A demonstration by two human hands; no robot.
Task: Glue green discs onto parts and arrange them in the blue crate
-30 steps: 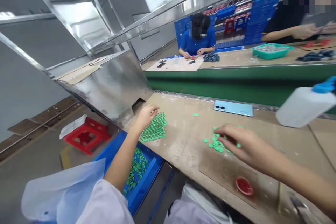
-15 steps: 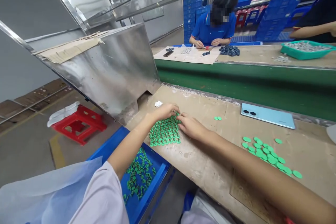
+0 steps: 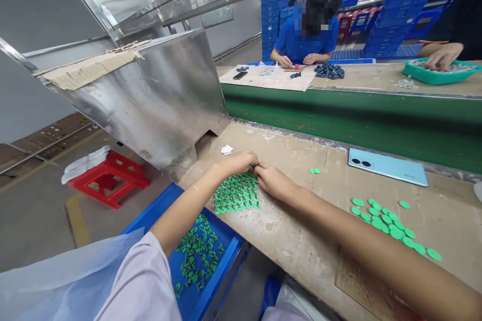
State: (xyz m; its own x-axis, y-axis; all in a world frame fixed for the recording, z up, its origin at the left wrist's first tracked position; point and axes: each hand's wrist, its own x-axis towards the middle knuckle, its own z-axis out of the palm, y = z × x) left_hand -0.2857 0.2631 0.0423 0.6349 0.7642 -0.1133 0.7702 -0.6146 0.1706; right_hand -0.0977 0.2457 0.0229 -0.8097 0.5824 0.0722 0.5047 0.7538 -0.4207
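Note:
Rows of small green discs, each topped with a small brownish piece (image 3: 235,194), stand packed together on the cardboard-covered bench (image 3: 286,220). My left hand (image 3: 244,161) reaches over the far edge of these rows, its fingers bent and closed. Right beside it, at the far right corner of the rows, my right hand (image 3: 274,180) has its fingertips pinched together, close to the left fingertips. Whatever lies between the fingertips is too small and hidden to make out. Plain flat green discs (image 3: 395,230) lie loose to the right, and a pair of green discs (image 3: 315,171) lies nearer the middle.
A blue bin (image 3: 226,266) below the bench edge holds more green pieces. A light-blue phone (image 3: 387,166) and crumpled white paper (image 3: 226,150) lie on the bench. Metal sheeting (image 3: 161,105) stands left, a red stool (image 3: 109,180) beyond. Across the green divider (image 3: 301,110), two people work.
My hands stay at the far corner of the rows, the fingertips drawn slightly closer together. The view shifts a little. The person at far right now has a hand in the green tray.

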